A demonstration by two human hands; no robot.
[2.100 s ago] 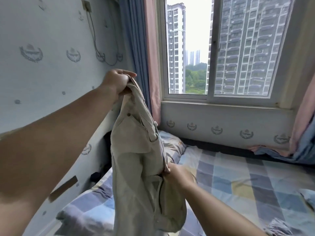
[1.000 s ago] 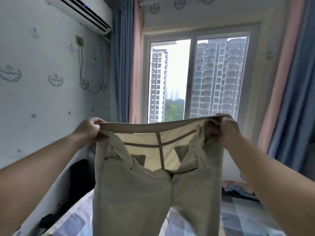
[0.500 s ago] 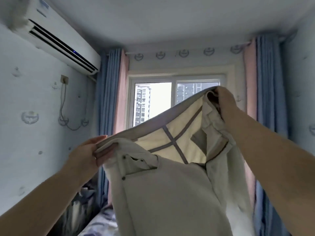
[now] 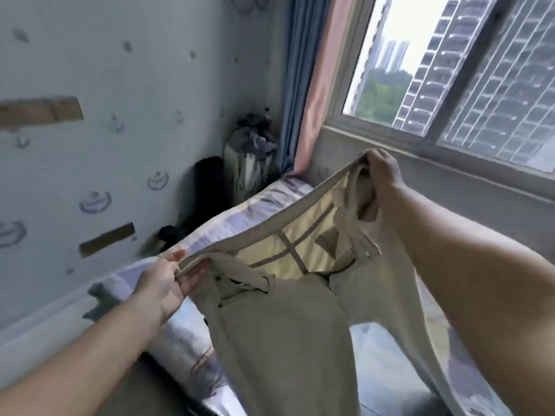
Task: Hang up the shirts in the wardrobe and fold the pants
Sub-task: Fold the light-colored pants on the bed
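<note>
Head view: pants point(image 4: 279, 334) hang between both hands (waistband pinched).

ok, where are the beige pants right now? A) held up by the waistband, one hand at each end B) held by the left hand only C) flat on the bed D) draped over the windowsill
A: the left hand and right hand each grip an end of the waistband, and the pants hang open in the air above the bed.
</note>
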